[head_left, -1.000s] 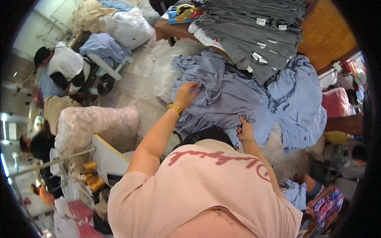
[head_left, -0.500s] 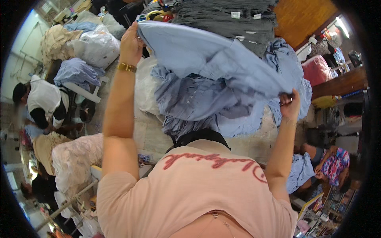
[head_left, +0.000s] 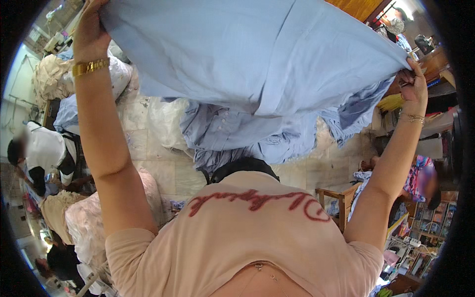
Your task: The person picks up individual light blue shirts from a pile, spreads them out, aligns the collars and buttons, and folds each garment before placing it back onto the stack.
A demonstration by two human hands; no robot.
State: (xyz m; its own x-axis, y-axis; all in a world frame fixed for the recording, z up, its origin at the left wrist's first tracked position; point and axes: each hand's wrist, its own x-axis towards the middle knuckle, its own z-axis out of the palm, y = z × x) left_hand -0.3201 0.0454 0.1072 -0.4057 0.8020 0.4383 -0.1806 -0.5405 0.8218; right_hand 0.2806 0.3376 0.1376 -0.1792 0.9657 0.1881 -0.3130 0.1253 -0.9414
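Note:
A light blue shirt (head_left: 213, 54) is stretched wide in front of me, with a long fold running down its middle. At its upper left corner my left hand (head_left: 93, 29) grips the edge; some of the fingers are cut off by the rim of the picture. My right hand (head_left: 414, 86) pinches the opposite corner between thumb and fingers, at the far right. Beneath the spread cloth lies a heap of blue shirts (head_left: 232, 131), one showing a row of buttons. The raised shirt hides much of that heap and what lies behind it.
Clear plastic wrapping (head_left: 168, 121) lies left of the heap. A wooden stool (head_left: 339, 198) stands at my right. Large plastic-wrapped bundles (head_left: 89, 213) are at the left. One person in a white top (head_left: 47, 148) is on the left, another in a patterned top (head_left: 420, 173) on the right.
Both hands have moved farther apart and upward in the picture, opening the shirt out from a slack, slanting sheet to a taut, wide one. It now covers the dark stacked cloth behind.

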